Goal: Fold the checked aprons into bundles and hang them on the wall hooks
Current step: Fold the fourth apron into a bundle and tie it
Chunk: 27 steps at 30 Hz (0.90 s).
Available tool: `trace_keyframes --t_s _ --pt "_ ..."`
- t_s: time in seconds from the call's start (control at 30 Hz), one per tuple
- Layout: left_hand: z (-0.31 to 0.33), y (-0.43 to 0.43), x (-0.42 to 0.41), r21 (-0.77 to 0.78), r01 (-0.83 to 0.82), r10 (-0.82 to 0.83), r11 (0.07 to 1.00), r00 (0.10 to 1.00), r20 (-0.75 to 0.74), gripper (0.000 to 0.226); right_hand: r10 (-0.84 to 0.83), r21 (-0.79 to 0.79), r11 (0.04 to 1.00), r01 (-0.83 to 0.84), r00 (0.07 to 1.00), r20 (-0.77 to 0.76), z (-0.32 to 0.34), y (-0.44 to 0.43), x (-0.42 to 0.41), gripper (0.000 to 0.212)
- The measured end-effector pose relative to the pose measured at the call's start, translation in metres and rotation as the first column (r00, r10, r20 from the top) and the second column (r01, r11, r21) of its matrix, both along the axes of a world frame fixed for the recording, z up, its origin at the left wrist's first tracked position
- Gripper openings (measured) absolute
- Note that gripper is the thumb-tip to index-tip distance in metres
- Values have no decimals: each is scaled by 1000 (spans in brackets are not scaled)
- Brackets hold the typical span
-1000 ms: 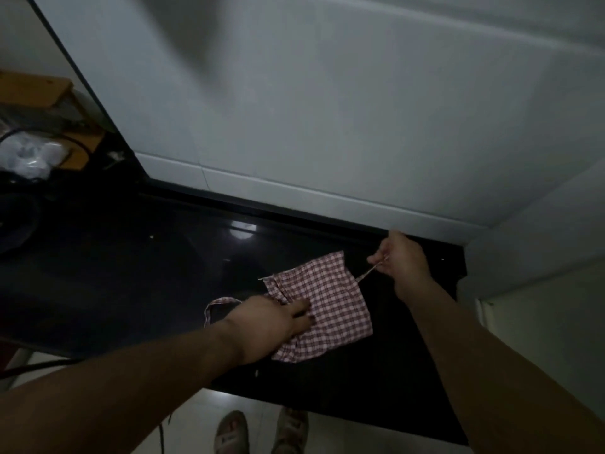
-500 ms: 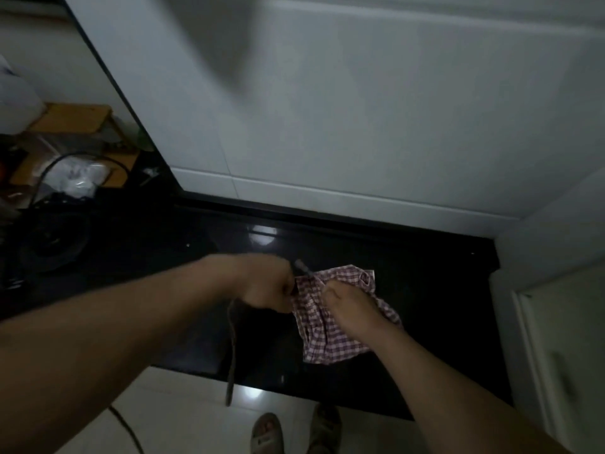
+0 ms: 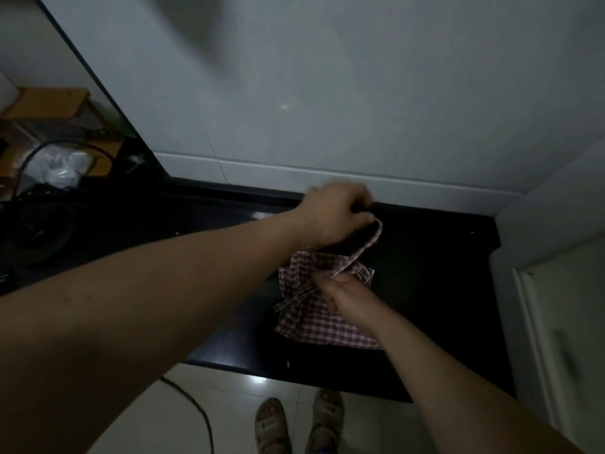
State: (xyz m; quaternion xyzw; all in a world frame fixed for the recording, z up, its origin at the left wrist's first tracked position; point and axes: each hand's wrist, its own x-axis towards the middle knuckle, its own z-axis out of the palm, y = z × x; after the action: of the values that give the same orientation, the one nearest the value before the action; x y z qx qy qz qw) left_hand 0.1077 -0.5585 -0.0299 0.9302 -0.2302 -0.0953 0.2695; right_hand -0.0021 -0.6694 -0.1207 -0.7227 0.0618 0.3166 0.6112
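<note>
Your left arm stretches forward and to the right, and your left hand [image 3: 337, 217] is raised with its fingers curled round the apron strap [image 3: 367, 248]. Your right arm comes in lower; your right hand [image 3: 343, 294] bends down, gripping the folded apron [image 3: 314, 326].

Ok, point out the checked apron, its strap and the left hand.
checked apron [image 3: 309, 324]: head view, on the lower left part of the folded cloth.
strap [image 3: 371, 245]: head view, midway along the lifted loop.
left hand [image 3: 334, 217]: head view, on the back of the hand.
</note>
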Motion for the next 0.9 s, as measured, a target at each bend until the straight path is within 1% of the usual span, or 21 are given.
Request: trace_keyframes --t_s 0.03,0.07,0.1,0.13,0.17,0.2,0.23,0.27,0.33,0.37,0.4,0.43,0.5,0.6,0.63,0.67,0.73,0.8,0.83,0.87,0.9 --pt "-1 8 -4 -53 -94 104 994 967 231 23 -13 -2 1000 13 1000 4 -1 0 0 39" --pt "-2 16 -11 -114 -149 179 982 922 343 19 -29 -6 1000 29 1000 9 -2 -1 2 38" --pt "-9 25 -23 -130 -167 201 977 927 318 16 -47 -8 999 47 999 1 -3 -2 2 37" --pt "-15 33 -39 -85 -170 184 982 964 191 19 -66 6 998 66 998 -8 -3 -3 4 35" --pt "-27 43 -53 6 -141 141 990 990 2 24 -79 31 996 80 997 -22 -2 -4 4 32" --pt "-39 53 -64 76 -79 92 994 977 -192 29 -93 50 994 95 995 -39 0 -5 4 28" --pt "-48 63 -71 84 -13 39 996 946 -322 31 -109 63 992 112 993 -55 2 -6 5 25" --pt "-53 69 -74 63 37 -10 997 923 -385 29 -114 66 991 119 991 -69 4 -6 5 23" --pt "-54 75 -72 38 112 -87 993 909 -408 22 -125 69 989 130 989 -76 4 -7 4 19" --pt "-52 76 -70 42 123 -95 991 907 -409 15 -128 69 989 133 989 -72 3 -7 3 17" --pt "-51 76 -69 44 108 -81 993 911 -404 6 -137 65 988 141 988 -70 4 -6 3 14" --pt "-49 75 -68 48 83 -57 995 920 -387 5 -151 63 986 155 986 -66 4 -6 3 11" --pt "-50 72 -68 54 27 -5 998 926 -379 14 -190 64 979 194 980 -64 4 -4 2 9" --pt "-51 67 -72 3 14 -10 1000 861 -509 22 -238 45 969 242 967 -87 0 -5 2 13" --pt "-53 66 -74 -10 33 -33 999 854 -520 23 -236 46 970 241 967 -93 0 -5 2 16" --pt "-56 66 -76 -12 54 -53 998 864 -501 19 -224 56 972 230 969 -100 0 -5 2 17" --pt "-66 64 -77 -15 59 -60 998 909 -412 13 -216 80 971 225 971 -101 3 -8 1 17" --pt "-76 63 -80 -62 -26 5 998 949 -316 21 -230 106 965 240 968 -99 6 -12 0 17" --pt "-79 61 -81 -100 -67 34 993 953 -300 23 -239 114 962 249 966 -97 8 -13 -1 18" --pt "-81 61 -82 -126 -79 36 989 948 -315 22 -250 110 960 259 964 -88 6 -14 -2 19" --pt "-82 60 -83 -141 -68 12 988 933 -361 21 -253 100 961 259 965 -68 5 -15 -3 20"
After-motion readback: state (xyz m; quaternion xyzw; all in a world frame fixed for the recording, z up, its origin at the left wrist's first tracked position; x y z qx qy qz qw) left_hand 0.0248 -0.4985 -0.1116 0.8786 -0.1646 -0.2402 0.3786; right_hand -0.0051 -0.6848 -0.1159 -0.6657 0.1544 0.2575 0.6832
